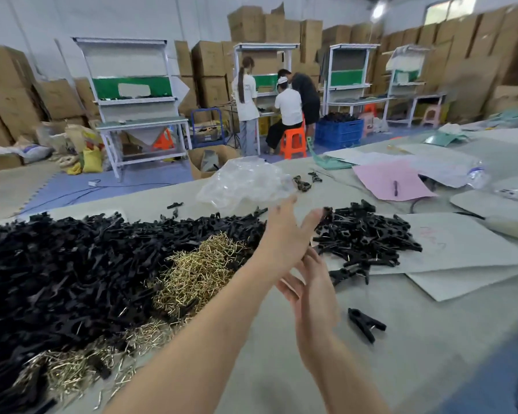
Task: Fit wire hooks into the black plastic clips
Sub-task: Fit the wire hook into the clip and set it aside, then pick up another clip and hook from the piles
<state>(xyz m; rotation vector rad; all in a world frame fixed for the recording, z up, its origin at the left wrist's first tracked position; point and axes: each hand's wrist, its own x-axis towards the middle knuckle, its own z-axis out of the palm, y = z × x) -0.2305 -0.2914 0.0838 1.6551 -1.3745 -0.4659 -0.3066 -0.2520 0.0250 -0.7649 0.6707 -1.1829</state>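
Starting from the hands, neither is seen to hold anything. The left hand (284, 234) is stretched forward above the counter (281, 369) with fingers straight and thumb spread. The right hand (313, 291) is held flat and open just beneath it. The two overlap in the view, so contact between them cannot be confirmed.

Just left of the hands, a tangled heap of brass-coloured wire hooks (198, 273) is piled on the counter, and a thinner scatter of hooks (72, 369) is spread nearer the front edge. Both are hemmed in by a very large heap of black plastic clips (72, 264) that fills the left of the counter. To the right of the hands, a much smaller pile of clips (368, 237) is laid on a pale sheet (461, 243). Glints of wire are seen among them, so these are judged to be the fitted ones. A single clip (366, 324) is lying apart near the right wrist.

Further back, a crumpled clear plastic bag (243, 183) and a pink sheet (392, 180) are set on the counter. Beyond it, three people (287, 106) are gathered at a workbench among stacked cardboard boxes (210, 58).

From the sizes of the piles, the task is judged to be at an early stage: a small share is done and the great bulk of clips and hooks is left to be joined.
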